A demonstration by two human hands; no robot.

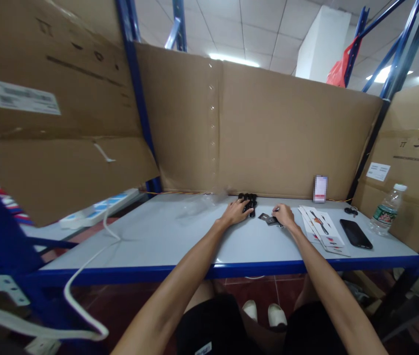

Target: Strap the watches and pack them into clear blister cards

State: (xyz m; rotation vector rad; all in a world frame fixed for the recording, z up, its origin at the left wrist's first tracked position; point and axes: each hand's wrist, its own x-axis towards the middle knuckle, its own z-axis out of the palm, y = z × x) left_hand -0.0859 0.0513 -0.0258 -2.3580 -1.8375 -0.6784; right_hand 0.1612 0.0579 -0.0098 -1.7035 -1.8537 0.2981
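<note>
My left hand rests at the near left side of a cluster of black, rounded objects, its fingers spread and touching them. Their exact kind is too small to tell. To the right, my right hand is closed in a pinch, with a small dark thing partly showing at its fingertips. Just left of that hand, flat dark grey pieces like small cards lie on the grey tabletop. Small shiny bits show under the right fingers but are mostly hidden.
Printed leaflets, a black phone, a water bottle and small black keys are on the right. A lit phone leans against the cardboard back wall. Clear plastic lies behind my left hand; a white cable crosses the left.
</note>
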